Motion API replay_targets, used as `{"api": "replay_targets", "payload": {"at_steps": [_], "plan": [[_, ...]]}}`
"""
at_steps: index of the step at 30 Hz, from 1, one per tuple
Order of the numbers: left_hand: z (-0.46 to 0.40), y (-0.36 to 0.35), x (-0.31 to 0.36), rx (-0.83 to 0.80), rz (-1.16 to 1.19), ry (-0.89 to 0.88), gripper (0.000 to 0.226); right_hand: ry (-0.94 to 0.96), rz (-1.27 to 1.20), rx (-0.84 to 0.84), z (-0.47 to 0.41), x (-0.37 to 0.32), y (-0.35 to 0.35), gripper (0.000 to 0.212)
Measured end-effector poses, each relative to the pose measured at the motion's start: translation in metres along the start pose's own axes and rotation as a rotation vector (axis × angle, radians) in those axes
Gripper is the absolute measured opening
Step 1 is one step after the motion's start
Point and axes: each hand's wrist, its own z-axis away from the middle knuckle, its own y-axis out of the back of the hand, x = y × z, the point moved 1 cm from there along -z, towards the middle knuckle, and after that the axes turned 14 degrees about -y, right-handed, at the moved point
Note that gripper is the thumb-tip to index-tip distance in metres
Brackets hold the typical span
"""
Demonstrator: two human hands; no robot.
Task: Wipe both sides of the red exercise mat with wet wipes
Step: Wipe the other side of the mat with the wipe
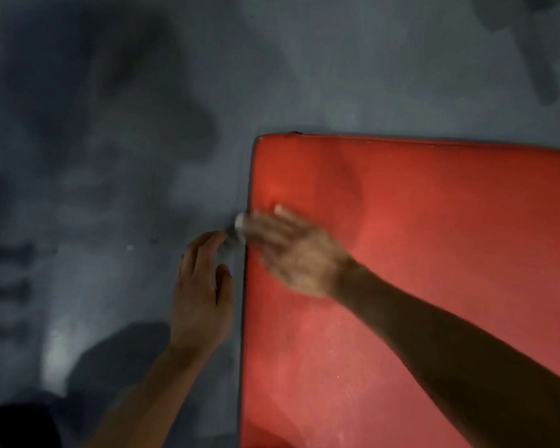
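mat [434, 253]: plain red, dark edge trim | floor [143, 124]: grey, blotchy dark shadows | wipe [239, 221]: whitish, blurred

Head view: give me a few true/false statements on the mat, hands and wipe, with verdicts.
1. The red mat lies flat on the grey floor. True.
2. The right hand is on the mat near its left edge. True.
3. The left hand rests on top of the mat. False: it is on the floor, just beside the mat's left edge.
4. A whitish wipe shows at the right hand's fingers. True, though blurred.
5. The mat is rolled up. False: it is spread out flat.
6. The left hand grips the wipe. False: its fingers are straight and hold nothing.
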Motion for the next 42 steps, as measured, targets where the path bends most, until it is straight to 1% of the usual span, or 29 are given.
{"api": "replay_targets", "payload": {"at_steps": [2,3,4,6,7,8,9,10,12,13,15,16,17,18,19,22,23,25,33,37,38,39,42], "plan": [[-0.006,-0.005,0.005,0.000,0.002,0.005,0.050,-0.404,-0.066,-0.036,-0.025,0.013,0.006,0.054],[-0.011,-0.007,0.008,0.003,0.007,0.001,0.050,-0.475,-0.131,-0.054,-0.029,0.010,0.007,0.055],[-0.017,-0.008,0.011,0.013,0.008,-0.022,0.050,-0.422,-0.141,-0.032,-0.017,-0.003,0.002,0.056],[-0.029,-0.009,0.017,0.025,-0.002,-0.084,0.049,-0.191,-0.117,-0.053,0.035,-0.037,-0.003,0.055],[-0.036,-0.011,0.021,0.023,-0.001,-0.105,0.050,-0.095,-0.097,-0.095,0.061,-0.042,-0.001,0.055],[-0.044,-0.015,0.025,0.015,-0.005,-0.128,0.050,-0.054,-0.091,-0.092,0.082,-0.034,0.000,0.055],[-0.051,-0.016,0.028,0.008,-0.024,-0.165,0.051,-0.056,-0.123,-0.082,0.094,-0.020,0.001,0.054],[-0.059,-0.023,0.033,-0.018,-0.045,-0.223,0.052,-0.102,-0.136,-0.075,0.101,0.002,0.001,0.053],[-0.078,-0.045,0.043,-0.095,-0.112,-0.357,0.053,-0.312,-0.089,-0.056,0.110,0.053,0.006,0.052],[-0.089,-0.057,0.047,-0.130,-0.167,-0.410,0.055,-0.466,-0.058,-0.045,0.116,0.083,0.011,0.053],[-0.106,-0.081,0.053,-0.190,-0.288,-0.450,0.058,-0.861,-0.082,0.014,0.132,0.131,0.023,0.056],[-0.110,-0.091,0.054,-0.216,-0.360,-0.460,0.061,-1.050,-0.102,0.060,0.139,0.143,0.028,0.059],[-0.110,-0.096,0.052,-0.237,-0.434,-0.463,0.063,-1.173,-0.123,0.080,0.142,0.143,0.027,0.062],[-0.110,-0.101,0.051,-0.251,-0.490,-0.464,0.066,-1.211,-0.137,0.094,0.143,0.137,0.024,0.064],[-0.109,-0.104,0.049,-0.246,-0.519,-0.467,0.067,-1.167,-0.155,0.094,0.140,0.125,0.019,0.066],[-0.106,-0.107,0.049,-0.219,-0.532,-0.474,0.068,-0.838,-0.179,-0.008,0.147,0.094,0.005,0.067],[-0.106,-0.107,0.048,-0.201,-0.528,-0.475,0.068,-0.782,-0.140,-0.028,0.151,0.096,0.003,0.066],[-0.108,-0.109,0.049,-0.197,-0.534,-0.491,0.068,-0.777,-0.070,-0.082,0.157,0.105,0.002,0.066],[-0.109,-0.110,0.049,-0.196,-0.545,-0.500,0.067,-0.783,-0.036,-0.161,0.157,0.107,0.000,0.071],[-0.109,-0.111,0.049,-0.193,-0.540,-0.493,0.068,-0.754,-0.117,-0.119,0.158,0.116,0.011,0.062],[-0.109,-0.111,0.049,-0.191,-0.536,-0.495,0.068,-0.795,-0.141,-0.086,0.164,0.126,0.016,0.060],[-0.109,-0.111,0.049,-0.187,-0.540,-0.496,0.068,-0.893,-0.162,-0.035,0.172,0.142,0.020,0.059],[-0.108,-0.112,0.050,-0.177,-0.542,-0.501,0.069,-1.397,-0.134,0.139,0.196,0.195,0.028,0.062]]}}
